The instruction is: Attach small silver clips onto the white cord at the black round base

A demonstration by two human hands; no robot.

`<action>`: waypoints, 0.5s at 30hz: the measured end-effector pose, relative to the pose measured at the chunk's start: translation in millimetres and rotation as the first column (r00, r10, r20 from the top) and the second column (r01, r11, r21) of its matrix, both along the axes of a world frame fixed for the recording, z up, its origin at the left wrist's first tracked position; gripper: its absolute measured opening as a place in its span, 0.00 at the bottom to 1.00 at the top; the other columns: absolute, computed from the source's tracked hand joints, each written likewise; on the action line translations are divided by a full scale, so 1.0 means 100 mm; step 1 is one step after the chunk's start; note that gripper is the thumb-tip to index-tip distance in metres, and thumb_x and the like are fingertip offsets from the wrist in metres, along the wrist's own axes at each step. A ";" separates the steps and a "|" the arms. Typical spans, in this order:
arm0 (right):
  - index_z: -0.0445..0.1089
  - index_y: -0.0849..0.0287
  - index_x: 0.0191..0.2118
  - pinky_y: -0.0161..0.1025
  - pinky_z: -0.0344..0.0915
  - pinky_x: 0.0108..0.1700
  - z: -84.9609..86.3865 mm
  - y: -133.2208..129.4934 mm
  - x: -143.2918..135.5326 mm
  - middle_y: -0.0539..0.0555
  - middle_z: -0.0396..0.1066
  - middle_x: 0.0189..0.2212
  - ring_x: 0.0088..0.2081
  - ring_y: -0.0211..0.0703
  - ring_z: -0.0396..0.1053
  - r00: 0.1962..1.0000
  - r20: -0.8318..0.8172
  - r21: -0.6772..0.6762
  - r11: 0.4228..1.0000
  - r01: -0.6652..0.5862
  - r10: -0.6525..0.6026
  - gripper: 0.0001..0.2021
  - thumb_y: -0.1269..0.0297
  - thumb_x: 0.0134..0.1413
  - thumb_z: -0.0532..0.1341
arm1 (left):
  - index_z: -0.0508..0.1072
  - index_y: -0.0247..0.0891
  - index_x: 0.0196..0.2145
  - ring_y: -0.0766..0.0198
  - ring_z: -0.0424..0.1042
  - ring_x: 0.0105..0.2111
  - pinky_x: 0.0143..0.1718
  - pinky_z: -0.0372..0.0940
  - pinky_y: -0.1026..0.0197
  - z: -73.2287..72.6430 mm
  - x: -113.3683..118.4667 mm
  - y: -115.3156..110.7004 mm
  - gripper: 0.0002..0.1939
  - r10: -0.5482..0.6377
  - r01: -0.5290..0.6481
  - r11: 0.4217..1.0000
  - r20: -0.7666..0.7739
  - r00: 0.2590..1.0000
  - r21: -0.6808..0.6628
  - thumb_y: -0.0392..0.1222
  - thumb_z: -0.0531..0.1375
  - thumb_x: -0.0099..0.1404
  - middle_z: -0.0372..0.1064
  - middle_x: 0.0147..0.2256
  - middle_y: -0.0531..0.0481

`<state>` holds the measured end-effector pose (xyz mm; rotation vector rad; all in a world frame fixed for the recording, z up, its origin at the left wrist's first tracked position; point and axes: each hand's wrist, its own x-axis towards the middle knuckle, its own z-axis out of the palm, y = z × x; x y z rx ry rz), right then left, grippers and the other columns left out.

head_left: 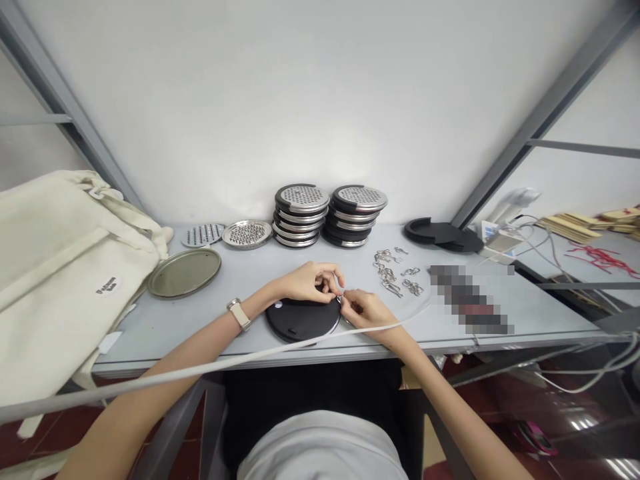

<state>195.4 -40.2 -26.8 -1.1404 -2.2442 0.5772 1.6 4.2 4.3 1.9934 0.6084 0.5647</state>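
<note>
A round black disc (300,323) with a silvery rim lies at the table's front edge. Both hands meet at its upper right edge. My left hand (313,283) rests over the disc's top, fingers curled in a pinch; what lies between them is hidden. Opposite it, my right hand (367,309) is closed with thumb and index finger around a small shiny metal clasp (339,299) at the rim. Whether the clasp is attached to the disc I cannot tell. Several similar metal clasps (386,272) are scattered to the right.
Two stacks of round graters, left (301,198) and right (361,197), stand by the wall. Loose grater plates (247,234) and an olive-coloured disc (185,273) are at left, black holders (434,232) at right. A white cable (220,365) crosses before my arms; a cream bag (65,267) flanks the table.
</note>
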 end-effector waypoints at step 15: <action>0.56 0.58 0.23 0.33 0.50 0.26 -0.04 0.05 0.01 0.47 0.58 0.18 0.21 0.34 0.54 0.999 0.006 0.061 0.997 0.053 -0.053 0.15 0.62 0.61 0.47 | 0.63 0.37 0.25 0.65 0.62 0.25 0.27 0.51 0.63 0.07 -0.03 -0.15 0.10 0.290 0.054 0.710 -0.361 0.886 0.702 0.43 0.54 0.61 0.66 0.26 0.51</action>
